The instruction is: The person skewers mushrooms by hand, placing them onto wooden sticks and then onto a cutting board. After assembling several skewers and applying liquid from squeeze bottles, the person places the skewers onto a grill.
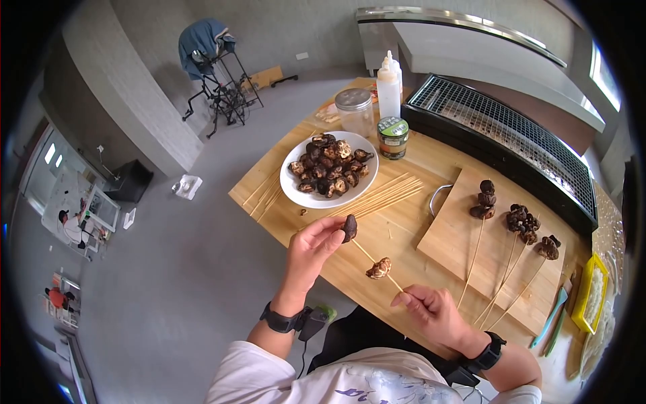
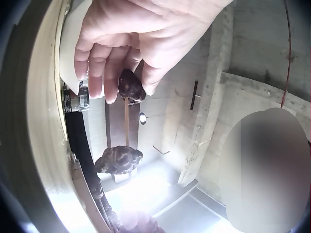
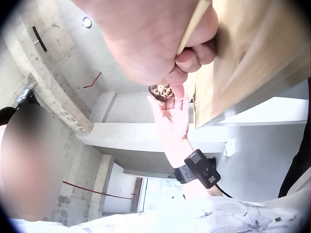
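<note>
My left hand pinches a dark dried shiitake mushroom between thumb and fingers, at the upper end of a bamboo skewer. Lower on that skewer sits a second, cracked brown-and-cream mushroom, which the stick passes through. My right hand grips the skewer's lower part, below this second mushroom. In the right wrist view the stick runs through the curled right fingers. Beyond the left hand, a white plate holds a heap of similar mushrooms.
Bare skewers lie beside the plate. Behind stand a glass jar, a green-lidded jar and squeeze bottles. A black grill lines the far side. Several mushroom skewers lie on a cutting board, near brushes and a yellow tray.
</note>
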`<state>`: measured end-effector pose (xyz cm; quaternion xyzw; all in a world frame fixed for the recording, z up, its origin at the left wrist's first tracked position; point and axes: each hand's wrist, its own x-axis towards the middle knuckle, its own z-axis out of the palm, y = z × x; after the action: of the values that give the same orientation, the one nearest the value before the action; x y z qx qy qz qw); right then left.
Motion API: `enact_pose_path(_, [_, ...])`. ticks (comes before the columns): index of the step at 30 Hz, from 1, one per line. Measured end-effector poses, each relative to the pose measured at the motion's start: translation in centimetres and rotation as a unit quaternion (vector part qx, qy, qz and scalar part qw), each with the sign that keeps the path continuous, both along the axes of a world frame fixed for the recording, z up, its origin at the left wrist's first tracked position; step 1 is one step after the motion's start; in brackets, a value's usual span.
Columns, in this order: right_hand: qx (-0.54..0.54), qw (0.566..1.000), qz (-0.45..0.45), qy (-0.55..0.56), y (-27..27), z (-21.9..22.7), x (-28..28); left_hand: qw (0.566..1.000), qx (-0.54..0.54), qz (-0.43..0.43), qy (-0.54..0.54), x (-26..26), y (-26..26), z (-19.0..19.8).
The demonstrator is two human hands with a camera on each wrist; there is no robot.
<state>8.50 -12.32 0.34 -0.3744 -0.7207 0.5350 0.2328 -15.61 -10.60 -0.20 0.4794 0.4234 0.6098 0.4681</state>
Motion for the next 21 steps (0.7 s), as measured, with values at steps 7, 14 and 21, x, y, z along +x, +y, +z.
enact_pose_path(7, [-0.005,1.000,0.008,0.011,0.0,0.2,0.0,1.000,-0.011,0.004,0.009,-0.1,0.1,-0.2])
enact_pose_path(14, [0.004,1.000,0.002,0.008,-0.1,0.0,-0.1,1.000,-0.005,0.008,-0.021,0.7,0.4,-1.1])
enact_pose_path(21, [0.005,1.000,-0.011,0.003,-0.1,-0.1,-0.1,0.997,-0.009,0.015,-0.077,1.4,0.1,-1.5])
